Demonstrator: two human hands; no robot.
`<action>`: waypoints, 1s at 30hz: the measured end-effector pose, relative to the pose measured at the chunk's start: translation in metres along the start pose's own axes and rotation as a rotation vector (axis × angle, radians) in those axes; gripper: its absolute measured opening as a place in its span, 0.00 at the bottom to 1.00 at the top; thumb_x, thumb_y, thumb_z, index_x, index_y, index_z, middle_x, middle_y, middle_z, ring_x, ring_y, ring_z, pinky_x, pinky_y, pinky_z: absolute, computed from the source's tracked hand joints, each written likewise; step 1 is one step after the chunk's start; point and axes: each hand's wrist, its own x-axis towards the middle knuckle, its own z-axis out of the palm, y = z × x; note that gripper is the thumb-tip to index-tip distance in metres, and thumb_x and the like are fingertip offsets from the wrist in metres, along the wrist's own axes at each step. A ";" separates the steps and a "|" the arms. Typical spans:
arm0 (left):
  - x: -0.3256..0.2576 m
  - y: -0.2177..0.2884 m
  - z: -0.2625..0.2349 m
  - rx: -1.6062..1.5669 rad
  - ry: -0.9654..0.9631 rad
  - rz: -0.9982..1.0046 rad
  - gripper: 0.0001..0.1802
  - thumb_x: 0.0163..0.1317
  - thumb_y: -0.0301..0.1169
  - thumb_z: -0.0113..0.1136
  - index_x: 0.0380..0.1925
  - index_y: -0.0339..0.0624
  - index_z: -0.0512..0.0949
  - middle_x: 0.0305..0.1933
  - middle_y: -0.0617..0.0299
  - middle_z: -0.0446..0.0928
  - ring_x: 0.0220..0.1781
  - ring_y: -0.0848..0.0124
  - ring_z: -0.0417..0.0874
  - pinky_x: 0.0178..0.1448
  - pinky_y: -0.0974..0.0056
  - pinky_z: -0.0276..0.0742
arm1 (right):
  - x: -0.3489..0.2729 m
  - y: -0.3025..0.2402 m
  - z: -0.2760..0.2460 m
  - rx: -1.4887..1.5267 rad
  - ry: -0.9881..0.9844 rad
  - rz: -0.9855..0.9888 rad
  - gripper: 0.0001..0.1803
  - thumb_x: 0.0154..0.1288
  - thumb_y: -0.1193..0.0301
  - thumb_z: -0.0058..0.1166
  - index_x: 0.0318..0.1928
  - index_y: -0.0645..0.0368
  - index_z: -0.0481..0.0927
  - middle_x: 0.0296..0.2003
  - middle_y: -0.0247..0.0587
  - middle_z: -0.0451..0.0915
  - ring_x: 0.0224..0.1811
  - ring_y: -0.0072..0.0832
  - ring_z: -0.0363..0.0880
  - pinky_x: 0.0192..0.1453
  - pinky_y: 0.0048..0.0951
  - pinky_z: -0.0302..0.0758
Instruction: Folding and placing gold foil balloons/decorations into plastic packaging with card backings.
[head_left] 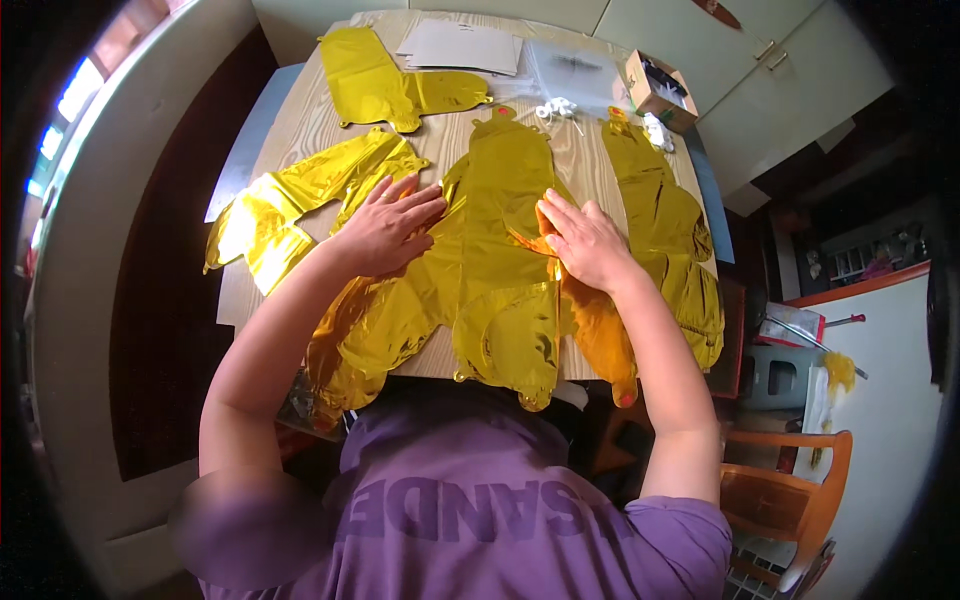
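Under both hands [490,235], gold foil balloons [505,215]

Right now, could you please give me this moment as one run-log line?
left hand: flat on gold foil balloons | right hand: flat on same | surface: wooden table | nearby: cardboard box

Left hand [388,225] & right hand [585,240] lie flat, covering parts of gold foil balloons [505,250]; balloon ends hang past table [300,130] edge, hidden by purple shirt [480,500]. Small white bits [557,108] too small to ID.
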 end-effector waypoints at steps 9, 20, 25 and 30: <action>0.024 0.033 -0.009 -0.139 0.133 0.008 0.36 0.67 0.46 0.59 0.73 0.48 0.65 0.79 0.48 0.58 0.81 0.47 0.54 0.82 0.43 0.48 | -0.001 0.005 0.011 0.035 0.023 0.005 0.30 0.76 0.60 0.46 0.75 0.50 0.64 0.77 0.34 0.60 0.61 0.47 0.72 0.71 0.40 0.68; 0.058 0.075 0.032 -0.097 0.070 0.173 0.48 0.62 0.65 0.57 0.73 0.45 0.64 0.78 0.46 0.59 0.81 0.46 0.54 0.82 0.43 0.46 | 0.008 0.006 0.004 0.062 -0.095 0.069 0.33 0.76 0.56 0.45 0.77 0.47 0.58 0.79 0.36 0.53 0.67 0.52 0.70 0.75 0.43 0.64; 0.061 0.079 0.029 -0.082 0.042 0.164 0.48 0.63 0.66 0.53 0.74 0.46 0.62 0.79 0.48 0.56 0.82 0.49 0.52 0.83 0.45 0.44 | -0.028 0.001 -0.014 0.532 0.313 0.156 0.27 0.75 0.58 0.50 0.70 0.52 0.68 0.73 0.49 0.65 0.67 0.49 0.72 0.72 0.42 0.68; 0.054 0.074 0.031 -0.100 0.065 0.142 0.48 0.62 0.66 0.55 0.74 0.46 0.63 0.79 0.45 0.58 0.81 0.47 0.54 0.82 0.42 0.46 | -0.147 -0.051 -0.044 0.165 0.444 0.591 0.21 0.68 0.55 0.62 0.27 0.60 0.76 0.27 0.46 0.79 0.30 0.49 0.80 0.35 0.46 0.75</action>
